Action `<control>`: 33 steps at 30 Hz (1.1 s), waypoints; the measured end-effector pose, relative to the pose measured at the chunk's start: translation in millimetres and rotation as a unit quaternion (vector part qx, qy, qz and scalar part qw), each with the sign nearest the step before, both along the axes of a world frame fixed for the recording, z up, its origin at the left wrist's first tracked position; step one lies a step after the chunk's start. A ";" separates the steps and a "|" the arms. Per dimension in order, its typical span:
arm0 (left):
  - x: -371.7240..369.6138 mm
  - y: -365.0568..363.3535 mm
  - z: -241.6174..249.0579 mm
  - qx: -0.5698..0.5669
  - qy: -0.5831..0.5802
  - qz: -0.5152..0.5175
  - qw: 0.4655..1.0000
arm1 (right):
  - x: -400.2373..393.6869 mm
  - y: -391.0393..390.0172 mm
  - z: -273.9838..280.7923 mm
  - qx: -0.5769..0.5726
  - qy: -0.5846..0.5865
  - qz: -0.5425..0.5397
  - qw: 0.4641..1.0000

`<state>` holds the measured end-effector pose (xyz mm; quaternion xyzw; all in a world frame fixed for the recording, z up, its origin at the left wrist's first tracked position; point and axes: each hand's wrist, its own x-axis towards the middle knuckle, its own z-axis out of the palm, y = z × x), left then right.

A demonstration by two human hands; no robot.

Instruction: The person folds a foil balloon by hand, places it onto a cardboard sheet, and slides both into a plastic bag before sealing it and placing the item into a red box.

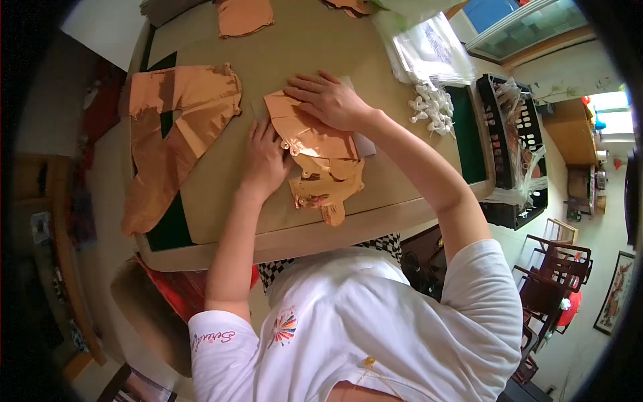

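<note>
A folded rose-gold foil piece point(305, 127) lies on the brown table covering, over a thin pale sheet that shows at its edges. My right hand point(331, 102) lies spread on the foil's upper part. Beside its left edge, my left hand point(266, 157) rests with its fingers lying on the surface, close to a small rounded tab; its thumb is partly hidden. Nearer my body is a crumpled gold foil piece point(328, 184) with rounded tabs, touching the folded one.
A large flat foil shape point(177, 127) lies at the left of the table point(221, 208). Another foil piece point(244, 17) sits at the far edge. On the right are clear plastic bags point(432, 53), a white bundle point(432, 110) and a black crate point(495, 134) beside the table.
</note>
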<state>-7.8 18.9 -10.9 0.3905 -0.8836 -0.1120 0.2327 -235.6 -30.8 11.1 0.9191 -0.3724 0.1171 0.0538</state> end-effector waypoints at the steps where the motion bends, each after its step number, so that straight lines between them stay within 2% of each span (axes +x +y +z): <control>1: 0.0 -0.7 -2.4 -0.005 -0.001 -0.005 1.000 | -2.0 -1.6 -4.5 0.021 -0.031 -0.005 0.999; 4: -1.1 1.8 -9.4 0.072 0.075 0.063 0.993 | -7.6 -11.2 -14.2 0.065 -0.095 -0.010 0.993; 7: -3.2 0.7 -1.3 0.003 0.040 0.075 0.996 | -10.7 -11.9 -14.4 0.051 -0.090 0.004 0.995; 12: -6.0 2.4 5.7 0.023 0.050 0.100 0.993 | -0.3 4.9 -2.5 -0.003 -0.029 0.004 1.000; 16: -8.5 2.3 5.7 0.028 0.089 0.103 0.990 | -1.3 24.3 0.5 0.061 -0.093 0.002 0.994; 19: -4.9 0.3 -0.5 -0.014 -0.003 0.093 0.996 | -4.6 37.0 1.1 0.081 -0.095 0.004 0.992; 24: -5.5 0.9 -1.4 -0.022 0.017 0.092 0.995 | -8.8 62.4 3.9 0.113 -0.105 -0.003 0.988; 28: -1.4 -2.3 -4.4 0.000 0.026 0.095 0.995 | -12.0 72.2 -1.9 0.086 -0.117 0.001 0.989; 31: 4.9 -6.3 -0.4 0.108 0.162 0.117 0.974 | -13.1 73.4 -1.0 0.094 -0.129 0.001 0.987; 33: 0.4 -14.4 6.9 0.067 0.183 0.128 0.972 | -12.3 74.1 -0.4 0.107 -0.134 -0.004 0.985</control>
